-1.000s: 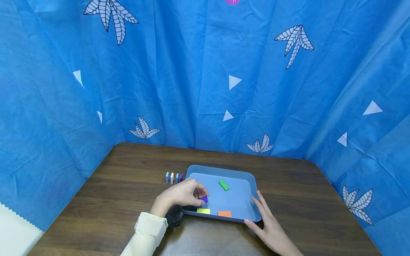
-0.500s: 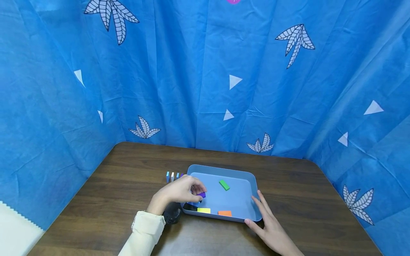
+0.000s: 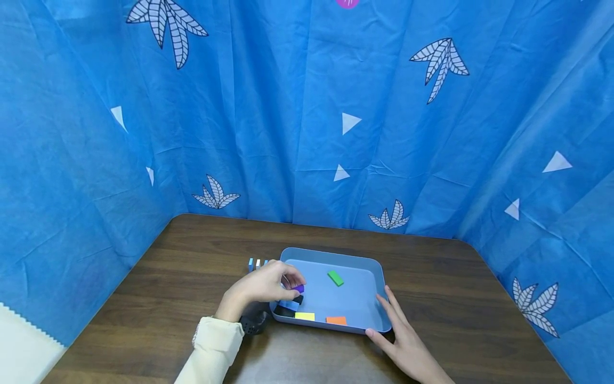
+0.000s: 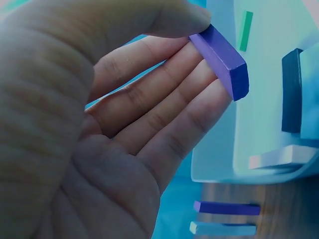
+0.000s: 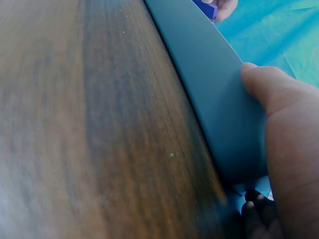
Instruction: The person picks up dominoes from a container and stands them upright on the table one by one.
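My left hand (image 3: 263, 284) pinches a purple block (image 4: 222, 64) between thumb and fingertips, over the left part of a shallow blue tray (image 3: 331, 257). Below it in the tray lie a black block (image 3: 284, 311) and a blue block (image 3: 289, 305). The left wrist view also has a pale block (image 4: 281, 157) inside the tray, near its wall. At the front right corner my right hand (image 3: 403, 341) touches the tray with extended fingers. Its thumb (image 5: 266, 82) rests on the front rim, while the other fingers lie along the right side, partly hidden.
Farther along the tray are a green block (image 3: 336, 278), a yellow block (image 3: 304, 316) and an orange block (image 3: 336, 320). Left of the tray, a light blue block (image 3: 250, 264) and a white block (image 3: 258, 264) stand in a row on the wooden table (image 3: 201, 256). Blue curtains surround the table.
My left hand has drawn left and slightly back with the purple block, uncovering black and blue blocks in the tray and covering part of the standing row. My right hand stays at the corner.
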A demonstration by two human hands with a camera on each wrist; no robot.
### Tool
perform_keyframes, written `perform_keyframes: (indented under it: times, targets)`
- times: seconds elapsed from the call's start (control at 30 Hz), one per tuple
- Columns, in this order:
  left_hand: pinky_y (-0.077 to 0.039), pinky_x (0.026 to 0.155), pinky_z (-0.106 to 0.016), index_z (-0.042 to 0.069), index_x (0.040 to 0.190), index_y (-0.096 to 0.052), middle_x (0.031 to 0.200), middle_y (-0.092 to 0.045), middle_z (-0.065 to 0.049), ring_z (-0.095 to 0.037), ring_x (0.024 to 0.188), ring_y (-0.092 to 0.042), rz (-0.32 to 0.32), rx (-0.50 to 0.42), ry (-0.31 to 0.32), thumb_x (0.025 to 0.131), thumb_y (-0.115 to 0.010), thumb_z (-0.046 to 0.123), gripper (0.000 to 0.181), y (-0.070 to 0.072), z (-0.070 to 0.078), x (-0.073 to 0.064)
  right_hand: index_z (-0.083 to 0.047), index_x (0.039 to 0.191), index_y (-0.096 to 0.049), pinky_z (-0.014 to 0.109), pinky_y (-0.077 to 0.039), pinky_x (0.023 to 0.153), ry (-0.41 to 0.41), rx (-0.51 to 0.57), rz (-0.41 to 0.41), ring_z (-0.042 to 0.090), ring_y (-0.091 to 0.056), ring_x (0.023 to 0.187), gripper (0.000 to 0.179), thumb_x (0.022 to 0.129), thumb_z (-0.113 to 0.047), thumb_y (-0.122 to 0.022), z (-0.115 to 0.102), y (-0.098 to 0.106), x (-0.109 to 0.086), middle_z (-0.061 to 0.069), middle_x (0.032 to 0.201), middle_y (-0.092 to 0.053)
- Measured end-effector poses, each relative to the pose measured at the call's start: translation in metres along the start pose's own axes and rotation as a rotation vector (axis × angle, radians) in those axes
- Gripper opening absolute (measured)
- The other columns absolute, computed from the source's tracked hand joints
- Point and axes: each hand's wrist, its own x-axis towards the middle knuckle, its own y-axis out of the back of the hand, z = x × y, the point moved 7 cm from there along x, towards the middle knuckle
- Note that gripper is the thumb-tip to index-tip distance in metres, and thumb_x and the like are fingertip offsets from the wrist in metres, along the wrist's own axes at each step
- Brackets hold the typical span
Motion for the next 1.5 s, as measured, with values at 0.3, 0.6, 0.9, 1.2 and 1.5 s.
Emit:
perform_keyframes:
  times: [0.3,0.6,0.9,1.2,1.5]
  targets:
    - [-0.054,0.073,-0.018,0.009,0.105,-0.071,0.095,-0.07,0.005,-0.008,0.083,-0.063,0.031,-0.009,0.019,0.084,-0.071,0.012,0.021,0.01,-0.001,-0.006,-0.029,0.154,-0.018,0.067,-0.031,0.104,-0.012,0.005,-0.012,0.034,-0.015,0.147,0.084,0.087,-0.061,-0.056,0.001,-0.001,0.0,-0.005,0.163,0.005]
    - [-0.054,0.075,-0.019,0.011,0.105,-0.071,0.094,-0.069,0.006,-0.009,0.085,-0.064,0.064,-0.013,0.032,0.084,-0.069,0.01,0.021,0.018,-0.005,-0.011,-0.029,0.154,-0.016,0.067,-0.029,0.104,-0.035,0.011,-0.033,0.033,-0.014,0.147,0.084,0.087,-0.062,-0.055,0.003,-0.002,0.0,-0.008,0.162,0.007]
    - [-0.056,0.076,-0.02,0.015,0.107,-0.07,0.098,-0.069,0.004,-0.009,0.086,-0.065,0.112,-0.004,0.038,0.084,-0.069,0.009,0.023,0.03,-0.007,-0.015,-0.028,0.154,-0.015,0.068,-0.028,0.105,-0.041,0.005,-0.041,0.033,-0.013,0.147,0.086,0.087,-0.063,-0.055,0.001,-0.001,0.001,-0.006,0.162,0.007]
    - [-0.055,0.077,-0.021,0.011,0.111,-0.068,0.095,-0.068,0.005,-0.008,0.085,-0.062,0.177,0.014,0.026,0.083,-0.069,0.006,0.029,0.04,-0.008,-0.018,-0.025,0.154,-0.018,0.068,-0.029,0.104,-0.009,-0.001,-0.015,0.035,-0.013,0.147,0.084,0.088,-0.059,-0.056,-0.003,0.001,0.0,-0.004,0.163,0.005]
    - [-0.056,0.079,-0.03,0.014,0.107,-0.069,0.094,-0.068,0.005,-0.007,0.087,-0.062,0.219,0.046,0.016,0.084,-0.068,0.01,0.024,0.05,-0.011,-0.025,-0.026,0.154,-0.017,0.069,-0.028,0.104,-0.017,-0.009,-0.019,0.034,-0.013,0.147,0.085,0.088,-0.061,-0.056,-0.003,0.001,0.0,-0.004,0.163,0.005]
